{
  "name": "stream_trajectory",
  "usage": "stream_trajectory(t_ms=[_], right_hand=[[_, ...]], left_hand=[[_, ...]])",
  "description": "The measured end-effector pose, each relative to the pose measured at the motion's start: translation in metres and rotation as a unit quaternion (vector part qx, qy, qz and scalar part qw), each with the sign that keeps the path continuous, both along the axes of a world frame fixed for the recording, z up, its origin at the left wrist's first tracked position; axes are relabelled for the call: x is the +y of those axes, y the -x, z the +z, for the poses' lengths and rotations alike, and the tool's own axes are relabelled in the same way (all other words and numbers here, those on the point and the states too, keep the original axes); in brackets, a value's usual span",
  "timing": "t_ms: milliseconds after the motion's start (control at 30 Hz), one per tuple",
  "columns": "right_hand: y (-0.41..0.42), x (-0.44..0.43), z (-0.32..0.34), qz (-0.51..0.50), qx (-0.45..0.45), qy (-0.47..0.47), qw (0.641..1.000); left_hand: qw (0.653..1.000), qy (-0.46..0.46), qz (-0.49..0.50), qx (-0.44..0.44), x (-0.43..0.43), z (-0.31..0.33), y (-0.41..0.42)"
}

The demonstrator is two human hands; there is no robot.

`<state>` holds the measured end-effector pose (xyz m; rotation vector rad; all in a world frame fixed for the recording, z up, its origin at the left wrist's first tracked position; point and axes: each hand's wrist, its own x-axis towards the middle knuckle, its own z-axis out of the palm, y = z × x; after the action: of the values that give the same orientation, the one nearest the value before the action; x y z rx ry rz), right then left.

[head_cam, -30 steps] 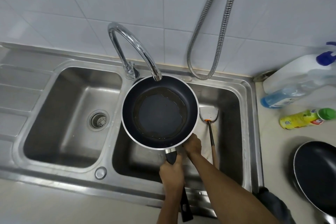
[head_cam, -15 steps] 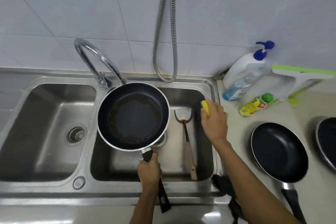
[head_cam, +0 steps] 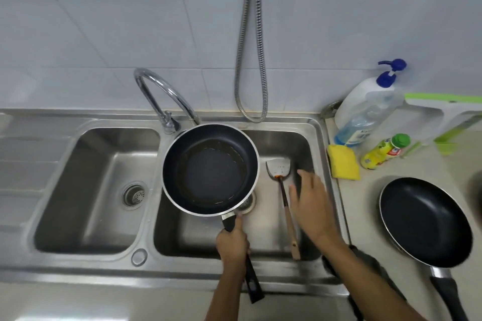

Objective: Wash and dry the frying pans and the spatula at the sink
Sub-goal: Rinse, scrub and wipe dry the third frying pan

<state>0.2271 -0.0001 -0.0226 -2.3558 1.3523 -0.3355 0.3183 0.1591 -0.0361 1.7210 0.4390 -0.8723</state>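
Observation:
My left hand (head_cam: 233,242) grips the black handle of a dark frying pan (head_cam: 210,169), which hangs level over the right sink basin (head_cam: 307,138) under the tap (head_cam: 167,94); a ring of brownish liquid lies in it. A spatula (head_cam: 283,190) with a metal blade and a wooden handle lies in the same basin, right of the pan. My right hand (head_cam: 310,206) hovers open above the basin, just right of the spatula, holding nothing. A yellow sponge (head_cam: 343,161) lies on the counter by the sink's right edge. A second black pan (head_cam: 425,221) sits on the counter at the right.
The left basin (head_cam: 86,190) has a drain strainer and nothing else. A pump bottle of dish soap (head_cam: 365,109), a small yellow bottle with a green cap (head_cam: 386,148) and a green and white tool (head_cam: 448,117) stand at the back right. A metal hose (head_cam: 250,41) hangs on the tiled wall.
My right hand went from under the pan to the sink's right edge with the yellow sponge, left it on the counter, and has come back over the basin empty. The pan stayed in place.

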Motion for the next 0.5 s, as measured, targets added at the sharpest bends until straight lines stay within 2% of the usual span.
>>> stream_trajectory(t_ms=[100, 167, 333, 433, 500], right_hand=[[-0.01, 0.094, -0.013, 0.022, -0.03, -0.268, 0.963], [-0.012, 0.128, -0.029, 0.021, -0.026, -0.36, 0.932], [-0.03, 0.143, -0.035, -0.004, -0.045, -0.443, 0.896], [-0.038, 0.146, -0.051, 0.011, -0.056, -0.43, 0.901], [-0.045, 0.147, -0.047, 0.017, -0.06, -0.413, 0.909]], left_hand=[[1.0, 0.0, -0.008, -0.025, 0.004, 0.003, -0.003], [0.999, -0.004, -0.022, -0.045, 0.006, 0.0, -0.007], [0.998, 0.015, -0.06, -0.005, 0.011, 0.0, -0.016], [0.993, 0.035, -0.101, 0.045, 0.012, 0.001, -0.026], [0.983, 0.003, -0.171, 0.066, 0.019, -0.001, -0.038]])
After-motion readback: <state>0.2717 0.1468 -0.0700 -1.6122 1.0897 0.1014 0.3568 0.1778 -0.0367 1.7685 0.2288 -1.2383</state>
